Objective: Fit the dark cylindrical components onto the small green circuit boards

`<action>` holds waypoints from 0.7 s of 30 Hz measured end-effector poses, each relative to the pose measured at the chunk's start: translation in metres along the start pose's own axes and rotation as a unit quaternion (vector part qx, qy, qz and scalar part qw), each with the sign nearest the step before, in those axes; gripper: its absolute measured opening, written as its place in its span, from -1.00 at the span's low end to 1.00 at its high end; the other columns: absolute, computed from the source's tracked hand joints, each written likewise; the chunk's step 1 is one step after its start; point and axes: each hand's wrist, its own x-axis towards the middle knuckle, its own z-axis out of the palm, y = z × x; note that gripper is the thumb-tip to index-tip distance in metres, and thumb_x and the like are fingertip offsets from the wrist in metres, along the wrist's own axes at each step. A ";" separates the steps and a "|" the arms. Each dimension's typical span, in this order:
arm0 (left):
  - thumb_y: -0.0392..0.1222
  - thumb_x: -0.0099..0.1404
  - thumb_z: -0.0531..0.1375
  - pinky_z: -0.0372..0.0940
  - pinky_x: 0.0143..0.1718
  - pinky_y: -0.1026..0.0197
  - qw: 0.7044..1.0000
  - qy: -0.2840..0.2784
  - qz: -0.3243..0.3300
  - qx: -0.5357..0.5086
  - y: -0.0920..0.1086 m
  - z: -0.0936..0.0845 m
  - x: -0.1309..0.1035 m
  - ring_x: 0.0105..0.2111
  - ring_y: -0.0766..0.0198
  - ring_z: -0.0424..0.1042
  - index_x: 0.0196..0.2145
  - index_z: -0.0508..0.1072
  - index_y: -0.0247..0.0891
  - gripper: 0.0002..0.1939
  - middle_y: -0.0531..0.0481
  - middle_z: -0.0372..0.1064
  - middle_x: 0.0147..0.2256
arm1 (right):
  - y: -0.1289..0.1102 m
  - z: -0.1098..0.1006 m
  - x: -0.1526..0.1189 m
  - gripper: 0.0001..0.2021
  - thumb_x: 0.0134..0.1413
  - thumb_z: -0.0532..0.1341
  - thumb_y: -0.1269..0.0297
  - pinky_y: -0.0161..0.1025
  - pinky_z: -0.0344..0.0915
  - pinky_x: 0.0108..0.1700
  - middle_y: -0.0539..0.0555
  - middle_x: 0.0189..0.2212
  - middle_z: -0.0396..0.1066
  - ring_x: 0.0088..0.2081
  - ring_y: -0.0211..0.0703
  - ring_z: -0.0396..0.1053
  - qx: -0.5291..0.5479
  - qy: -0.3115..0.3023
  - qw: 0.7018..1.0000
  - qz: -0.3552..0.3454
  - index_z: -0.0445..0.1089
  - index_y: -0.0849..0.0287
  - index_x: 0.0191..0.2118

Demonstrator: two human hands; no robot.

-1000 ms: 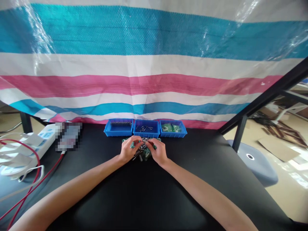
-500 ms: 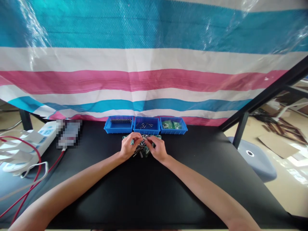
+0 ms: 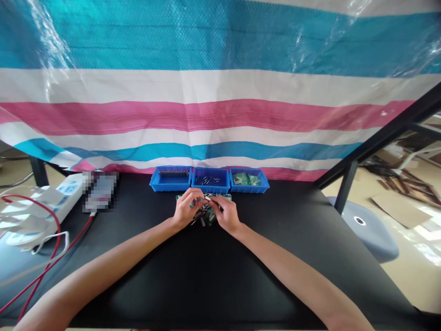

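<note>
My left hand (image 3: 186,209) and my right hand (image 3: 226,213) meet over a pile of small metal and green parts (image 3: 204,218) on the black table (image 3: 206,276). Both hands have their fingers pinched around a small light-coloured piece (image 3: 208,198) between them; its details are too small to tell. Just behind the hands stand three blue bins: the left bin (image 3: 170,187) holds a row of small metal parts, the middle bin (image 3: 211,189) thin dark pins, the right bin (image 3: 249,188) green pieces, perhaps circuit boards.
On the left lie a white power strip (image 3: 70,186) with plugs, red and white cables and a blurred-out device (image 3: 100,191). A striped sheet (image 3: 206,82) hangs behind the table. A grey stool (image 3: 370,230) stands beyond the right edge, near a black frame bar (image 3: 345,186).
The fingers of my left hand have shifted slightly around the small piece. Both hands stay over the pile, and the view has moved very little.
</note>
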 end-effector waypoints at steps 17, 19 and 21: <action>-0.27 0.30 0.19 0.38 -0.28 0.28 1.000 0.012 0.021 0.003 0.002 -0.003 -0.003 -0.34 0.32 0.44 -0.34 0.43 -0.28 -0.95 -0.07 0.43 -0.34 | -0.004 -0.003 0.000 -0.78 0.25 0.14 0.29 -0.27 0.39 -0.25 0.08 -0.34 0.47 -0.36 -0.19 0.43 0.019 -0.019 0.999 0.018 0.42 0.15 -0.04; -0.24 0.30 0.20 0.38 -0.29 0.28 1.000 0.015 0.017 0.006 0.000 -0.002 -0.003 -0.35 0.32 0.45 -0.35 0.44 -0.28 -0.93 -0.06 0.43 -0.35 | -0.003 -0.002 0.001 -0.80 0.25 0.14 0.28 -0.27 0.39 -0.26 0.09 -0.35 0.46 -0.35 -0.19 0.43 0.017 -0.018 1.000 0.014 0.43 0.15 -0.07; -0.21 0.28 0.22 0.38 -0.30 0.29 1.000 0.020 0.010 0.009 -0.004 0.001 0.000 -0.36 0.32 0.45 -0.36 0.44 -0.28 -0.91 -0.06 0.43 -0.36 | -0.002 -0.001 0.001 -0.80 0.26 0.13 0.29 -0.27 0.39 -0.23 0.10 -0.34 0.46 -0.32 -0.17 0.44 0.019 -0.018 1.000 0.010 0.44 0.16 -0.08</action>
